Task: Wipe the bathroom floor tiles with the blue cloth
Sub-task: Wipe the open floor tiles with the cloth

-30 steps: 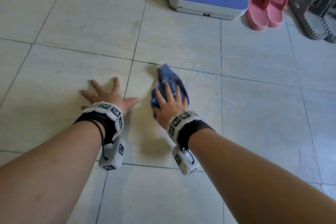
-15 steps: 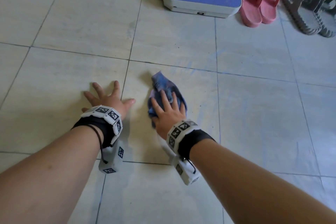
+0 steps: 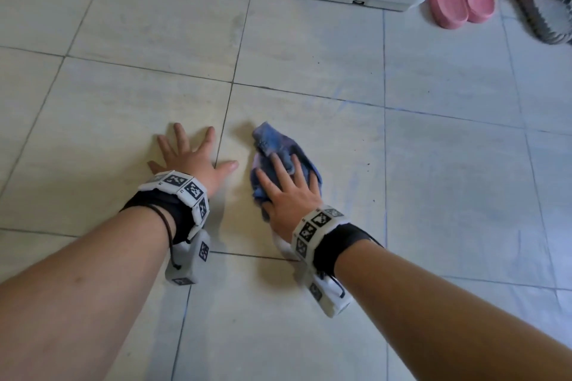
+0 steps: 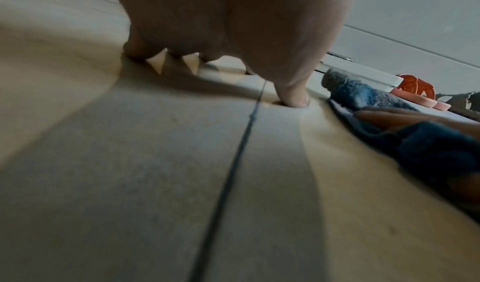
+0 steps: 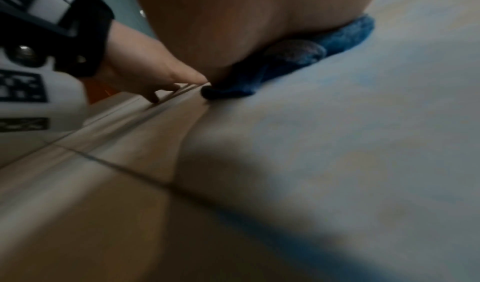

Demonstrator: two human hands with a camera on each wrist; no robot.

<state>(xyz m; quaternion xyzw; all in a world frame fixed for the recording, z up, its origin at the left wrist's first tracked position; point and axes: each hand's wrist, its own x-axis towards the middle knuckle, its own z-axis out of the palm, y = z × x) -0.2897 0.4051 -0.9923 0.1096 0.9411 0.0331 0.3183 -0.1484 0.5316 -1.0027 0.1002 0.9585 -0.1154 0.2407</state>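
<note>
Now the right hand (image 3: 289, 195), fingers flat, is pressing the blue cloth (image 3: 272, 145) and dragging it back nearer the body; the left hand (image 3: 192, 158), splayed just beside, is staying braced on the floor tiles (image 3: 448, 195). Wiping stroke is progressing.

No readable words, brands or numbers show anywhere. The only signs are black-and-white square code markers on the white wrist bands (image 3: 179, 185), and on the camera block (image 5: 23, 93) beside the left wrist; they carry no legible text.
</note>
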